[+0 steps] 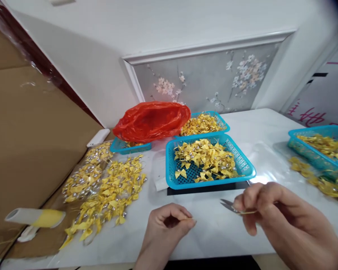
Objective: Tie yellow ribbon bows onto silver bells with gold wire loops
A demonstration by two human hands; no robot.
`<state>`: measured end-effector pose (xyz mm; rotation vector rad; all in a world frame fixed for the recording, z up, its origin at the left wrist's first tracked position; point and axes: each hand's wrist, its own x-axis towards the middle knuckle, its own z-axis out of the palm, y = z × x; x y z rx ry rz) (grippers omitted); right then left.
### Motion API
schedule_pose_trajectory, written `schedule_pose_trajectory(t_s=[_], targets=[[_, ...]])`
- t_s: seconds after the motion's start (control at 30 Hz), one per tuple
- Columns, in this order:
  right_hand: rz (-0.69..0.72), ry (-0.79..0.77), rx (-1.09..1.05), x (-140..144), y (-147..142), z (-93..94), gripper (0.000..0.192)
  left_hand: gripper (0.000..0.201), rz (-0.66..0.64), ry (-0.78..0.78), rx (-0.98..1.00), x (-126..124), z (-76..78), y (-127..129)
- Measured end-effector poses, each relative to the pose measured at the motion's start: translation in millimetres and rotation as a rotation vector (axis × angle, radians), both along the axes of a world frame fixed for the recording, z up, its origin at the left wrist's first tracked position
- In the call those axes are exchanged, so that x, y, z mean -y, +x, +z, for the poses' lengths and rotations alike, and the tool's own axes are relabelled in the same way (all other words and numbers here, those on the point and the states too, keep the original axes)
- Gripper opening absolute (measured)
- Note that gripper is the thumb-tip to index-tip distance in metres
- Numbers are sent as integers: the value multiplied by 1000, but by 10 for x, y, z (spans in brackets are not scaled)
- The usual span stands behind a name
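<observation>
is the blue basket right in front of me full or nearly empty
Partly filled. Small yellow ribbon bows cover the back and middle of the blue plastic mesh basket, while bare mesh shows along its front.

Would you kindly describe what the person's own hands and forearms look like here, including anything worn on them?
Both hands are bare: no gloves, rings, watch or bracelets show on the left hand or the right hand. The visible forearms are uncovered too, with no sleeve reaching into view before the picture's lower edge. Nails look short and unpainted, as far as can be seen.
</observation>
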<state>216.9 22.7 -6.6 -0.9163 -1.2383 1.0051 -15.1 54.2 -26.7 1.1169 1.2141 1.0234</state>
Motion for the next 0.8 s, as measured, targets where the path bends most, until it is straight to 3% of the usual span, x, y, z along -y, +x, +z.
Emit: schedule_pose_trajectory(t_s=[0.1,0.23,0.53,0.8], targets=[[121,-176,-352,18,-67,-104,22,23,9,-81,147,25,112,49],[134,-282,-452,89,-87,-213,24,37,-20,-155,276,57,236,117],[24,-396,-324,249,128,-114,35,33,-136,-167,284,23,210,283],[-188,-203,-64,236,571,-157,30,25,-264,-150,141,26,191,245]])
